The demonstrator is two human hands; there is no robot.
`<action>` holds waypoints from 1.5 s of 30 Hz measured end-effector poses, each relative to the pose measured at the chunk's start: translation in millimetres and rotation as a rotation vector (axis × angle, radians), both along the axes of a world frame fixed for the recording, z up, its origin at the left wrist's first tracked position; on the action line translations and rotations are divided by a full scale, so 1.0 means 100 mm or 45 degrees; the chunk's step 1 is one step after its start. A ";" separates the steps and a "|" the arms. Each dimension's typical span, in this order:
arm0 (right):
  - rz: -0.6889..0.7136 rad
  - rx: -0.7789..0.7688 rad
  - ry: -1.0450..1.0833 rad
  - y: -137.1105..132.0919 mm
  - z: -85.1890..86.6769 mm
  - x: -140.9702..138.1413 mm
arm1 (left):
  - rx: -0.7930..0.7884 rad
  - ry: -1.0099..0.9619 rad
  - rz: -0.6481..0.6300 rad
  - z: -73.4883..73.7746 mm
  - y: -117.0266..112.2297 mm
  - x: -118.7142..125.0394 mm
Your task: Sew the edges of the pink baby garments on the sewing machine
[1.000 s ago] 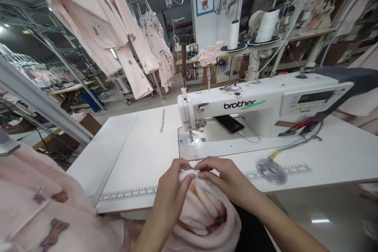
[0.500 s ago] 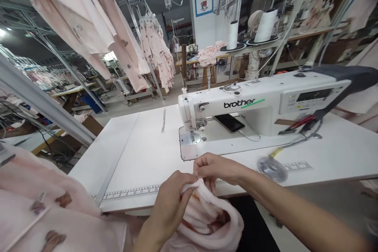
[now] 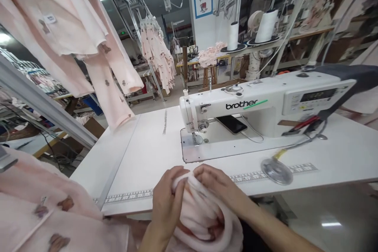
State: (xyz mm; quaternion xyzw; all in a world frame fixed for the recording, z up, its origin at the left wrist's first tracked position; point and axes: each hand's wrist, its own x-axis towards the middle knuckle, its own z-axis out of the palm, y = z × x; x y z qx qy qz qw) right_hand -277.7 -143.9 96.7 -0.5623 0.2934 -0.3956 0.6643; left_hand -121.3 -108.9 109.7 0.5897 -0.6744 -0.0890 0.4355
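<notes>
Both hands grip one pink fleece garment (image 3: 203, 216) at the worktop's (image 3: 141, 153) near edge: left hand (image 3: 167, 201) and right hand (image 3: 217, 183) fingers pinch its rolled rim, bulk hanging below.

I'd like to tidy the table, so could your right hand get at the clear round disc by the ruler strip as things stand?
Probably not at once: the right hand is gripping the pink fabric together with the left hand. The table between it and the disc looks bare.

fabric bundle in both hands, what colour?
Pale pink fleece fabric bundle, with orange-red patches in the folds; the head view shows it.
</notes>
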 end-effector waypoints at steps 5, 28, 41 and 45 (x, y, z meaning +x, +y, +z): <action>-0.209 -0.557 0.447 0.10 0.31 -0.18 | 0.116 0.248 0.039 0.18 0.04 -0.10; -0.497 -0.371 1.050 -1.39 -0.20 -0.09 | 0.732 -0.015 -0.413 -0.24 -1.62 0.07; -0.583 -0.361 1.392 -1.62 -0.37 -0.05 | 0.780 -0.156 -0.212 -0.39 -1.97 -0.01; -0.595 -0.381 1.416 -1.62 -0.39 -0.05 | 0.762 -0.174 -0.171 -0.40 -1.96 -0.03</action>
